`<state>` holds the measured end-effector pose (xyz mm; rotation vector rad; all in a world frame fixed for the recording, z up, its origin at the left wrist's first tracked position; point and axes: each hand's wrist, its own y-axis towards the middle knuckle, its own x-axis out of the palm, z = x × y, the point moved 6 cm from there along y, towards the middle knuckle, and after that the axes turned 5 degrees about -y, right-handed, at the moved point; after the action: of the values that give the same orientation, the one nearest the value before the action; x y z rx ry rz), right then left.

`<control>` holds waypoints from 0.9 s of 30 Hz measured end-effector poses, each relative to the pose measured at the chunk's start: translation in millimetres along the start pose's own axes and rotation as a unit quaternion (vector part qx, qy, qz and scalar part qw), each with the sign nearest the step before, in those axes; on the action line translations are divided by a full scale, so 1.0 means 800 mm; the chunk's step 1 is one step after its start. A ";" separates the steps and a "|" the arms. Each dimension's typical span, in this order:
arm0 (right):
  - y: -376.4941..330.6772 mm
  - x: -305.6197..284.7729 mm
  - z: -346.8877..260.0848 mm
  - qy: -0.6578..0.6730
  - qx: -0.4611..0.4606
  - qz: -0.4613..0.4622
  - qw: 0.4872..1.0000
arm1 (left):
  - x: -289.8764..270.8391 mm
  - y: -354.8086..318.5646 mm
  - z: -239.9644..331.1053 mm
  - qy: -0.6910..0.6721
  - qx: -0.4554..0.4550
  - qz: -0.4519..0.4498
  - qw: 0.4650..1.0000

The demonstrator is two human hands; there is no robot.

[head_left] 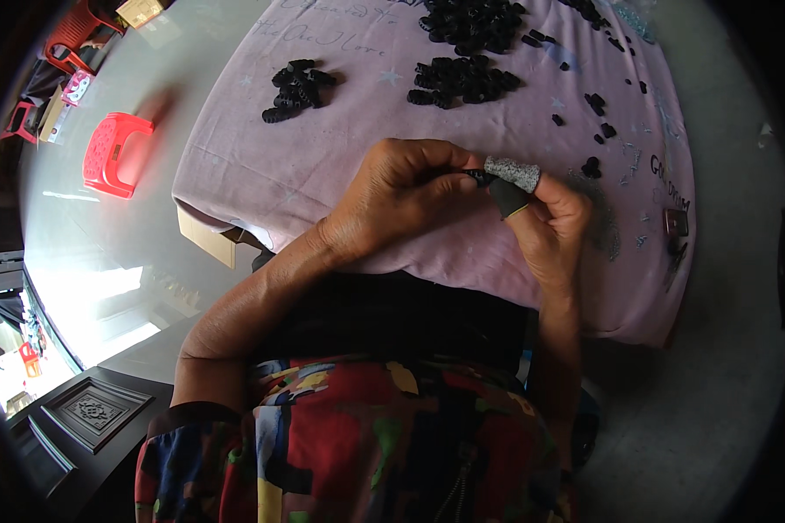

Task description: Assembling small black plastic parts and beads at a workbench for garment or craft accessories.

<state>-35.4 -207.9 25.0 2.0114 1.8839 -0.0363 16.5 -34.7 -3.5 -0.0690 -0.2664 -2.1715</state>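
Observation:
My left hand (401,187) pinches a small black ribbed part (479,176) between thumb and forefinger, above the near part of the pink cloth. Meeting it there, my right hand (554,213) has its fingertips pressed against the same part. A grey speckled sleeve (512,173) covers its forefinger, and a black sleeve (508,197) with a yellow edge covers its thumb. Most of the part is hidden by the fingers. Beyond my hands lie a small heap of similar black parts (298,89), a larger heap (462,81) and a third heap (473,24) at the far edge.
On the right of the pink-clothed table (340,139) are scattered black pieces (595,103), small silvery bits (615,231) and a small metallic rectangular object (676,222). A red plastic stool (113,155) stands on the floor at left. Cardboard (205,235) shows under the cloth's left corner.

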 end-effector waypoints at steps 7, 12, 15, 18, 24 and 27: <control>0.000 0.002 -0.002 0.032 0.035 0.001 0.999 | 0.001 0.000 0.000 -0.036 -0.001 -0.003 0.999; 0.000 -0.001 0.008 0.033 0.026 -0.004 0.999 | 0.000 0.001 0.003 0.019 0.020 -0.006 1.000; 0.000 -0.004 0.009 0.018 0.036 -0.016 0.999 | 0.002 -0.002 0.002 0.029 0.024 -0.005 0.999; 0.002 -0.005 0.012 0.015 0.076 -0.031 0.997 | 0.004 -0.004 0.010 0.090 0.048 0.001 0.995; 0.002 -0.002 0.010 0.058 0.095 -0.014 0.994 | 0.004 -0.003 0.006 0.061 0.048 0.001 0.997; 0.003 -0.003 0.007 0.039 0.080 -0.021 0.996 | 0.004 -0.003 0.007 0.079 0.063 -0.001 0.995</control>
<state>-32.2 -212.0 20.9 2.1059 2.0292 -0.1245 12.4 -34.5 2.3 0.1728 -0.3117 -2.1429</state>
